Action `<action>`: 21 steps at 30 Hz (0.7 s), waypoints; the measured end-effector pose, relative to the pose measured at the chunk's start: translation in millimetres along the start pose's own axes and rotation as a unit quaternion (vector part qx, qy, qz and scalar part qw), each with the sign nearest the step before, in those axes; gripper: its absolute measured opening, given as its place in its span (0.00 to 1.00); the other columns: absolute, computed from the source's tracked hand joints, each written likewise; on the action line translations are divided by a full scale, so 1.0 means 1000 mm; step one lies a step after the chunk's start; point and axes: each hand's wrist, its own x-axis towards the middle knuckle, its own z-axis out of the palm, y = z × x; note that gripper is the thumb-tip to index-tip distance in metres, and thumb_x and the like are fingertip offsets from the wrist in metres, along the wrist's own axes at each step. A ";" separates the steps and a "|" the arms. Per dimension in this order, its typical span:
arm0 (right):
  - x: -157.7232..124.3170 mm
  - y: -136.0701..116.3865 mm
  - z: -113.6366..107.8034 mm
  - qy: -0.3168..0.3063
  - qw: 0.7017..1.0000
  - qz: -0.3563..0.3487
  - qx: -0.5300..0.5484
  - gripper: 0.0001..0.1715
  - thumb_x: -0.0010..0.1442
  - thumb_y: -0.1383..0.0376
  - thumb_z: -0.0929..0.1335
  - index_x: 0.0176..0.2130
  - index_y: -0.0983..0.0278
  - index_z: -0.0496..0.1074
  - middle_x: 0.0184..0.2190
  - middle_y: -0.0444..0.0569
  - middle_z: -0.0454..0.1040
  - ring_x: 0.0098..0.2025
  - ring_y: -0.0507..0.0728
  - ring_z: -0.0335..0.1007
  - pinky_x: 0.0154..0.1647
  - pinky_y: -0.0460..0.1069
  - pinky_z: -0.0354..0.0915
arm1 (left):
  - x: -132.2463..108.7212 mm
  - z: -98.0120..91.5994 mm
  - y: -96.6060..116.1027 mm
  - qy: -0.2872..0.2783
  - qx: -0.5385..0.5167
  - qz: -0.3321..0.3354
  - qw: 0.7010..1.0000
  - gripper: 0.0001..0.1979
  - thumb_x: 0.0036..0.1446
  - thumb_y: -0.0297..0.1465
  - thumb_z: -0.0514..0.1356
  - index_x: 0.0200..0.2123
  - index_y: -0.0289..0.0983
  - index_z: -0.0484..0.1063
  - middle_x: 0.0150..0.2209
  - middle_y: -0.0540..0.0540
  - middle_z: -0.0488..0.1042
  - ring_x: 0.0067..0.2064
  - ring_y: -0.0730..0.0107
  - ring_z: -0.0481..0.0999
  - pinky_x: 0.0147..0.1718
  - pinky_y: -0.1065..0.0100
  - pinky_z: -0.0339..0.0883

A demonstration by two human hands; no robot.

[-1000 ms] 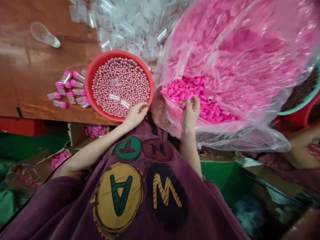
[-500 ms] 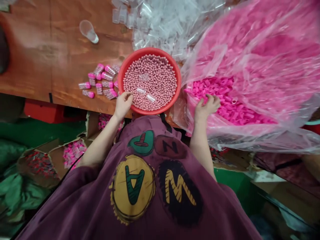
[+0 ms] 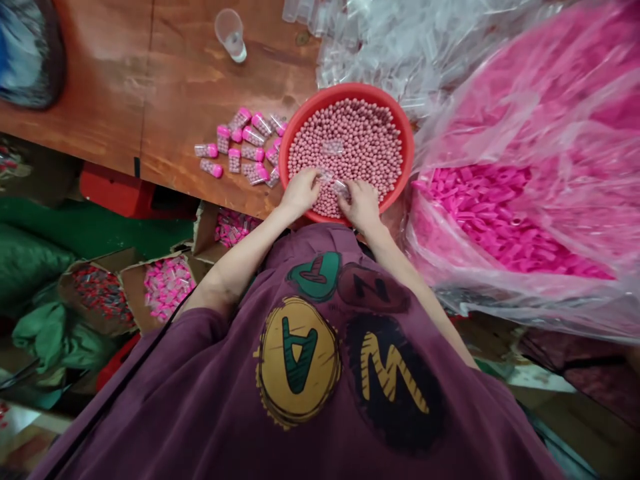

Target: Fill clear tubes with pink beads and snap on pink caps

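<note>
Both my hands are over a red basin (image 3: 407, 150) filled with small pink beads (image 3: 367, 133). My left hand (image 3: 301, 191) reaches over the near left rim, its fingers closed at one end of a small clear tube (image 3: 325, 175). My right hand (image 3: 363, 203) comes over the near rim with thumb and fingers closed about a second clear tube (image 3: 341, 187). Both tubes lie low among the beads. Whether a pink cap is inside the right hand is hidden. A third bead-filled tube (image 3: 333, 147) rests on the beads farther in, touched by neither hand.
Several capped bead tubes (image 3: 253, 153) lie left of the basin. A clear cup (image 3: 230, 35) lies beyond them. Empty clear tubes (image 3: 380, 47) are heaped behind. To the right, a plastic bag (image 3: 575, 133) holds pink caps (image 3: 493, 213). Open cartons (image 3: 205, 233) stand below the table.
My right hand has left the pink caps and come left into the basin. My left hand has moved inward from the rim to a tube. The whole view has shifted.
</note>
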 end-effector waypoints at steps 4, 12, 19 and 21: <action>-0.001 0.015 -0.003 0.018 0.993 0.018 0.119 0.29 0.68 0.66 0.74 0.66 0.64 0.81 0.59 0.62 0.83 0.59 0.70 0.80 0.70 0.69 0.76 | 0.007 0.021 0.004 -0.046 -0.003 0.066 0.997 0.21 0.67 0.16 0.61 0.59 0.34 0.85 0.65 0.33 0.85 0.71 0.48 0.81 0.80 0.50 0.69; 0.000 0.021 -0.001 0.096 0.919 0.135 0.357 0.24 0.62 0.64 0.81 0.53 0.56 0.72 0.50 0.48 0.83 0.48 0.59 0.83 0.58 0.59 0.83 | 0.014 0.053 0.013 -0.099 0.017 0.100 0.990 0.23 0.67 0.19 0.64 0.63 0.33 0.83 0.67 0.31 0.81 0.72 0.44 0.79 0.79 0.47 0.70; -0.013 0.007 0.002 0.075 0.888 0.168 0.422 0.20 0.63 0.59 0.81 0.49 0.56 0.73 0.43 0.47 0.85 0.48 0.61 0.85 0.58 0.62 0.85 | 0.011 0.043 0.025 -0.173 0.136 0.136 0.966 0.16 0.73 0.22 0.62 0.59 0.33 0.84 0.63 0.30 0.82 0.67 0.41 0.81 0.71 0.47 0.74; -0.022 0.003 0.002 0.072 0.897 0.167 0.402 0.20 0.66 0.57 0.79 0.53 0.57 0.75 0.45 0.48 0.87 0.43 0.59 0.84 0.55 0.61 0.85 | 0.010 0.042 0.027 -0.164 0.170 0.116 0.965 0.17 0.74 0.21 0.58 0.56 0.33 0.84 0.63 0.28 0.82 0.67 0.39 0.81 0.72 0.46 0.73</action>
